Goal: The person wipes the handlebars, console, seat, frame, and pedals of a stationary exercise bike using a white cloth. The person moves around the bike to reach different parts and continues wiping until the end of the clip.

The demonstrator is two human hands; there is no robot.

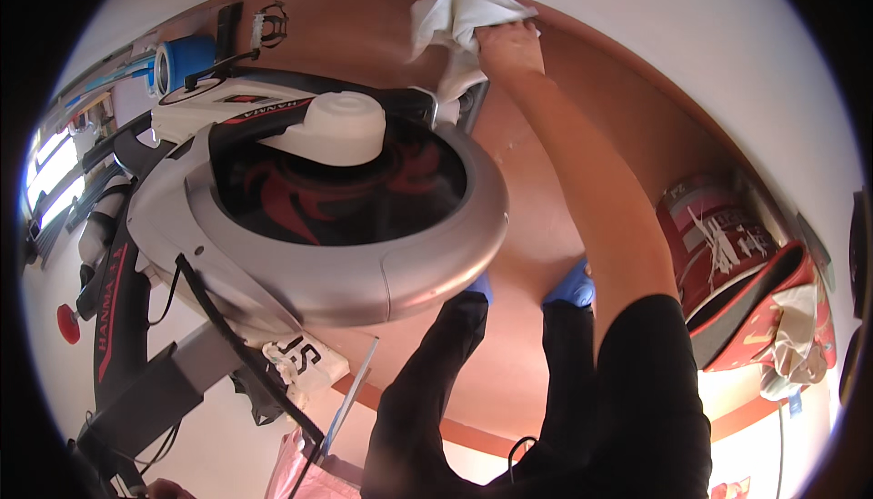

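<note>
My right hand [513, 50] is closed around a crumpled white cloth [464, 11]. My arm reaches far forward, and the cloth is at the brown skirting [566, 18] where the white wall begins. Whether the cloth presses on the skirting or hangs just before it, I cannot tell. Part of the cloth droops towards the rear foot of an exercise bike. Only a sliver of my left hand [167, 490] shows at the bottom edge, by the bike's grey post [143, 397]; its grip is hidden.
The bike's silver flywheel housing [341, 288] fills the middle left. To the right stand a dark red paint bucket [716, 247] and a red patterned mat [764, 315] with a beige cloth [798, 335]. A blue bucket [191, 59] is at the far left. Blue slippers [573, 288] are on my feet.
</note>
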